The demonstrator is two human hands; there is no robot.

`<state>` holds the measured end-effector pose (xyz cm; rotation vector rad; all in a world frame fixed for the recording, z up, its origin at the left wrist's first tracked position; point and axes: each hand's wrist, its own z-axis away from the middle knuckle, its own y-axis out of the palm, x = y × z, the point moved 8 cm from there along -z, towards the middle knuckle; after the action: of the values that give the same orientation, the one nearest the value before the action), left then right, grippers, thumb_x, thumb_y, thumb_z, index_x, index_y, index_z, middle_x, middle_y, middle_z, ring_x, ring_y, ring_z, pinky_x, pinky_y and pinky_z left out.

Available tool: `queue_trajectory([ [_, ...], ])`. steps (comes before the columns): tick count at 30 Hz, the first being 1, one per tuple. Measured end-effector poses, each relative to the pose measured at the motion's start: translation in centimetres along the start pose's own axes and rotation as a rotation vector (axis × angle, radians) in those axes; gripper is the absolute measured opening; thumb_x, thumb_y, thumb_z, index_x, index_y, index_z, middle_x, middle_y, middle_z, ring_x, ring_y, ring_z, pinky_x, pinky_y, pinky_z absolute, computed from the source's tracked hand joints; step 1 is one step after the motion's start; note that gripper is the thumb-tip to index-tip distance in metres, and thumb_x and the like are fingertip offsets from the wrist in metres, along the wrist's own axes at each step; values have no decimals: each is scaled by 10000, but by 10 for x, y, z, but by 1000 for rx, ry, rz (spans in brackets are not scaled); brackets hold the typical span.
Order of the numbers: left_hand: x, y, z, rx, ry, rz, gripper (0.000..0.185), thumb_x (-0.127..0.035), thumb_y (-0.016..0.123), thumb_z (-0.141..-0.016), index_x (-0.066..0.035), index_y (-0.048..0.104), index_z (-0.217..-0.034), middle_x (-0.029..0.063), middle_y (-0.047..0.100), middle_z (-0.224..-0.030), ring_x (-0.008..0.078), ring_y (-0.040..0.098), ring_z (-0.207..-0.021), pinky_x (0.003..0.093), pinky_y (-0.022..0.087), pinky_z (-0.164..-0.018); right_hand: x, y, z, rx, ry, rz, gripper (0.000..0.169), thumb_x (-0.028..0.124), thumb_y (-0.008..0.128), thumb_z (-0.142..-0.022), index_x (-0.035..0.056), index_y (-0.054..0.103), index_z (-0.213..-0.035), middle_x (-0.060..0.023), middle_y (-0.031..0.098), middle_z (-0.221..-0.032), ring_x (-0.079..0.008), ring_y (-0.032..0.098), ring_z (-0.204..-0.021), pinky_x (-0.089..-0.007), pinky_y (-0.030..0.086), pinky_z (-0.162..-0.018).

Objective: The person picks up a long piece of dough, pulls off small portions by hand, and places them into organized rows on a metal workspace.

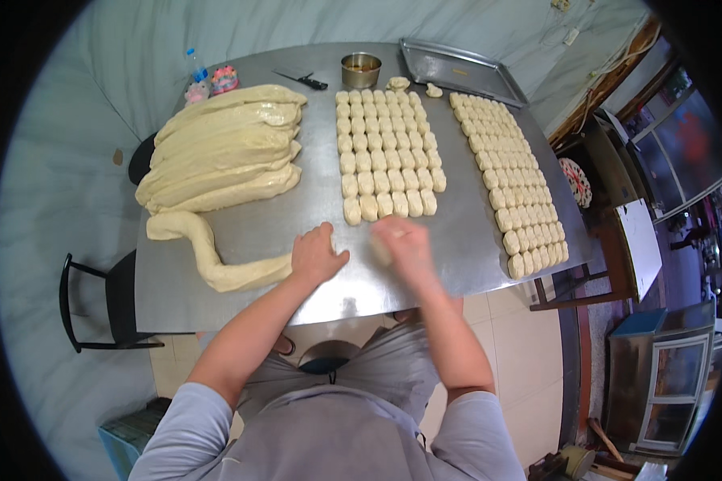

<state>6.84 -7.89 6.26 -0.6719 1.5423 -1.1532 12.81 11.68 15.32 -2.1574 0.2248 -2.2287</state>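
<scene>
My left hand [316, 255] grips the right end of a long dough rope [246, 272] that bends back to the left on a steel table [319, 300]. My right hand [400, 243], blurred, has its fingers around a small dough piece [381, 250], just below a block of dough pieces [380, 159] set out in rows. Farther right lies a second block of dough pieces [510, 174]. Several thick dough strips [228, 141] lie side by side at the left, next to the rope's far end.
Along the back are a knife [313, 83], a metal bowl [361, 75], two dough scraps [398, 83], a metal tray [463, 71], a water bottle [197, 69] and small toy-like figures [224, 79]. A black chair [120, 294] stands left; a wooden stand [623, 258] is at the right.
</scene>
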Motion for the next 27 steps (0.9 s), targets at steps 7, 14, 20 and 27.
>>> queue_trajectory([
  [7,21,-11,58,-79,115,-347,879,-645,798,-873,-74,583,-1506,162,670,-1162,348,640,-1156,514,475,-994,-109,-193,-72,-368,-47,285,453,329,730,-1041,14,787,-1363,-103,830,-1053,-162,733,-950,-321,583,-882],
  [14,16,-12,36,-132,250,-343,764,-634,811,-865,-82,649,-1367,131,686,-1080,334,695,-975,494,573,-841,-149,-198,-125,-594,172,577,510,533,781,-952,73,861,-1158,-257,813,-1081,-438,779,-1061,-492,590,-976],
  [20,31,-5,25,-41,160,-266,710,-620,805,-861,-111,693,-1342,140,711,-1071,372,731,-993,514,604,-846,-88,-153,-101,-875,-142,939,481,393,724,-1030,-35,772,-1244,-245,781,-1129,-453,728,-1091,-515,565,-984],
  [27,20,-27,35,-126,213,63,741,-505,843,-857,-145,664,-1479,164,743,-1144,388,736,-1063,524,607,-866,-85,102,-24,-98,-12,279,407,391,717,-1062,9,799,-1172,-286,785,-1019,-501,756,-956,-537,596,-855],
])
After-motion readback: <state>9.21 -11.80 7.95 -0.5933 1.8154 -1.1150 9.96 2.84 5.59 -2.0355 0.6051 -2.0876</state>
